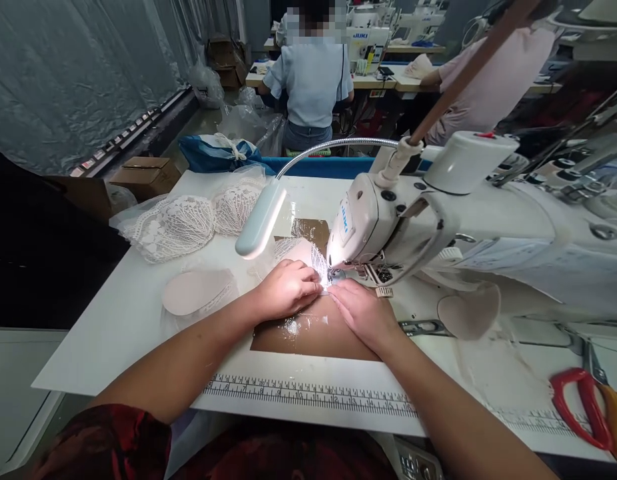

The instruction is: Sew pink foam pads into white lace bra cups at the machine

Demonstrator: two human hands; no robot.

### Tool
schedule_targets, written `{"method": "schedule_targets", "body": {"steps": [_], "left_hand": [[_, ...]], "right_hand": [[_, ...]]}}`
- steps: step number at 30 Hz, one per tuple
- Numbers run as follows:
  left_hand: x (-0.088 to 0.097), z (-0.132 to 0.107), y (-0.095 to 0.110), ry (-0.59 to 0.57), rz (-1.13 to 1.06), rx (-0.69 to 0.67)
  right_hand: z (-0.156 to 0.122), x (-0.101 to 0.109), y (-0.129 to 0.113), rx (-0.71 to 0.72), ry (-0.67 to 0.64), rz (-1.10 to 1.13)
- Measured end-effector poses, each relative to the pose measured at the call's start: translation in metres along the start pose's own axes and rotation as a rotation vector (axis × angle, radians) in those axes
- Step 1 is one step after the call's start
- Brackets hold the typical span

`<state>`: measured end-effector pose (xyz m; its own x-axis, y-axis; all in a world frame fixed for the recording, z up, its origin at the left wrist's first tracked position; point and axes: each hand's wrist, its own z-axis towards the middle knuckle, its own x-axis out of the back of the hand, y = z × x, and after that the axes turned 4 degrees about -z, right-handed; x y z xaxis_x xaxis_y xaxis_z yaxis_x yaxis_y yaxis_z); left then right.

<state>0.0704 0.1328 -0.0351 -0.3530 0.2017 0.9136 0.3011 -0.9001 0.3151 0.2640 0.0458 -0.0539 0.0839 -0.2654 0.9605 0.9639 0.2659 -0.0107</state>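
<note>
Lace piece [302, 255], white over a pale cup, lies at the centre of the frame on the white surface [133, 320], its right edge tucked under the foot of the sewing machine [373, 223]; the left hand [287, 288] rests on it with fingers curled, holding it down; the right hand [361, 312] lies just beside, fingers close together and tips at the needle, though whether they pinch the cloth cannot be made out; both hands flank the needle, probably to keep the lace flat; a lamp [261, 217] on a bent neck hangs just over them, and its glare washes out the stitching spot; a brown panel [313, 337] shows under the wrists; more lace [171, 227] is heaped at upper left, a bare cup [196, 291] below it; red scissors [581, 407] are cut off at lower right; a seated person [313, 80] works at the top, back turned.
</note>
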Motion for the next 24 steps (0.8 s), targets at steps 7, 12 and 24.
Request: {"method": "schedule_targets", "body": {"steps": [7,12,24], "left_hand": [[-0.004,-0.003,0.003,0.011,0.106,-0.078],[-0.005,-0.002,0.0,0.028,0.111,-0.05],[-0.009,0.0,-0.01,0.1,0.1,0.097]], "right_hand": [[-0.008,0.007,-0.004,0.016,-0.051,-0.023],[-0.005,0.005,-0.006,0.0,-0.029,-0.062],[-0.006,0.004,0.0,0.029,0.048,0.064]]}}
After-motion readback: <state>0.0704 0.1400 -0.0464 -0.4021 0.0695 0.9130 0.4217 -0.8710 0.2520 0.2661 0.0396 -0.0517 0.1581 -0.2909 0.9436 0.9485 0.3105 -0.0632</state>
